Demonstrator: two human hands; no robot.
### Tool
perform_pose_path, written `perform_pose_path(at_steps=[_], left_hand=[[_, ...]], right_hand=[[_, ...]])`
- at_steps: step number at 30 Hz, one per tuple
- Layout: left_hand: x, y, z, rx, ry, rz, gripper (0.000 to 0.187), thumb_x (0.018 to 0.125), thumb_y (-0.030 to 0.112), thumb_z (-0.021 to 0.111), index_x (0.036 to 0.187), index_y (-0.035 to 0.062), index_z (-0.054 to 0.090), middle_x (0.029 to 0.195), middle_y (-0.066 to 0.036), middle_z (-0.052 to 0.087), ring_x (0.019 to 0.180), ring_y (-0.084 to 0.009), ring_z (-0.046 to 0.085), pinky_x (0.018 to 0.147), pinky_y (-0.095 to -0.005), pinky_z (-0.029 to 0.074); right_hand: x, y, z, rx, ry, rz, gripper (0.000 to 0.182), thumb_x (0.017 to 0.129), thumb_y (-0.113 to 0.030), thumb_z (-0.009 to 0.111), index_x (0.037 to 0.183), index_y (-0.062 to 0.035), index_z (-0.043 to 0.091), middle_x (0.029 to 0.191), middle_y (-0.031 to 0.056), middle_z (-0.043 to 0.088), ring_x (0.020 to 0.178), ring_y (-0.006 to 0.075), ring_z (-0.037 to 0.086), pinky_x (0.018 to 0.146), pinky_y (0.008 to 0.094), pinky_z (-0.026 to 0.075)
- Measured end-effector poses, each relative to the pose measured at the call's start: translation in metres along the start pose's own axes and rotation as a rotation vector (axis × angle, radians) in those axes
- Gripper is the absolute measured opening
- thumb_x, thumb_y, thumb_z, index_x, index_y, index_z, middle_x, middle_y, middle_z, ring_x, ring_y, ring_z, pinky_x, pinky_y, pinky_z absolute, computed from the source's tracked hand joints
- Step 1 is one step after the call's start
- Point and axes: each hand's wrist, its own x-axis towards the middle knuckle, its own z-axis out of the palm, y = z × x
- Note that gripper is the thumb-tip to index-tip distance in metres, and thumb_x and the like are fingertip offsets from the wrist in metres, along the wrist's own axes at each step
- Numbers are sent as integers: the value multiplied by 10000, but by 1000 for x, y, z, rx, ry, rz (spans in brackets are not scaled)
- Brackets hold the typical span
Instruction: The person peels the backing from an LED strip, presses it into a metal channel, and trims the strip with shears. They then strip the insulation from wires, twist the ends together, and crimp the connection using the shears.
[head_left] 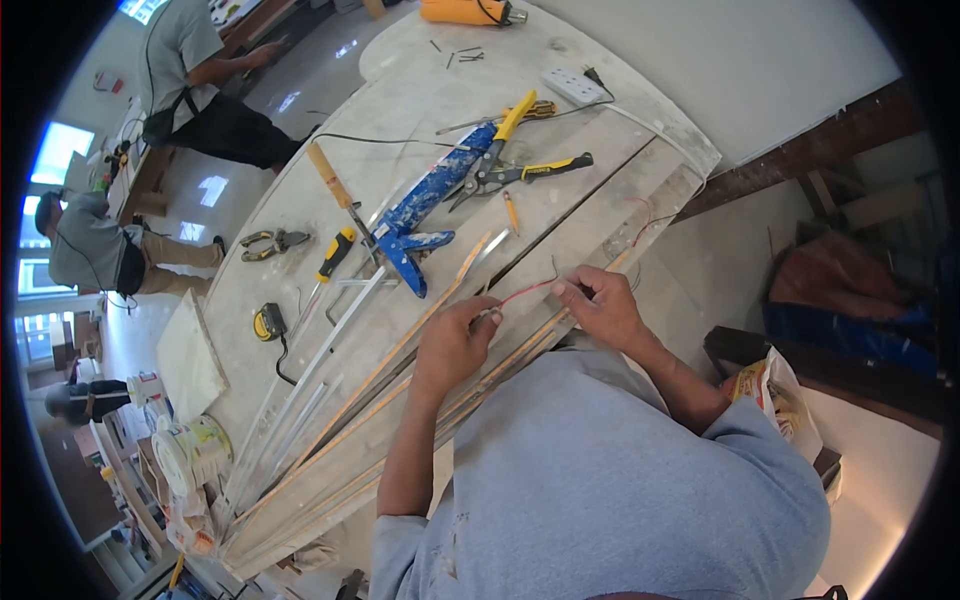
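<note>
A thin red wire [527, 292] runs between my two hands above the near side of the worktable. My left hand [455, 340] is closed in a pinch at the wire's left end; its fingertips hide what that end looks like. The fingers of my right hand [605, 308] pinch the wire's other end. Long narrow strips [390, 345], some with orange-yellow edges, lie under and beside my hands. Farther off are a blue caulking gun [430, 195], yellow-and-black snips [530, 172] and a pencil [511, 213].
The pale worktable [390, 105] also bears pliers [273, 244], a tape measure [269, 322], a yellow-black screwdriver [336, 255], a power strip [575, 86] and an orange heat gun [470, 11]. Buckets [192, 452] stand at left. Other people [180, 75] are beyond the table.
</note>
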Motion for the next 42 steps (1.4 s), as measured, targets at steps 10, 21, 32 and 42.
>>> perform_pose_path(at_steps=[10,21,32,42], left_hand=[[32,-2,-1,-498,-316,-466,192,1000,143,651,1018,-32,727,777,-54,669,626,-130,642,554,-281,516],[45,-1,1,-483,-366,-455,210,1014,195,683,1069,0,738,767,-42,669,640,-125,670,547,-279,513],[56,-5,0,-429,-338,-444,186,979,169,702,1008,-13,731,785,-65,709,680,-138,691,614,-286,538],[60,-8,8,-421,-368,-395,220,966,169,692,1033,-31,755,797,-72,720,712,-144,698,661,-302,562]], right_hand=[[22,13,-7,-317,93,-497,173,834,-57,770,1003,-45,737,1142,123,588,1059,338,568,938,435,495],[87,-16,-54,-438,293,-668,130,831,-68,769,930,-39,690,1063,141,616,1005,356,588,888,464,503],[54,3,-47,-579,-322,-381,211,830,-169,801,936,-19,698,1016,148,605,1012,359,580,923,450,499],[34,19,-22,-422,24,-484,166,798,-130,806,932,-58,738,1046,112,584,1037,332,550,923,438,486]])
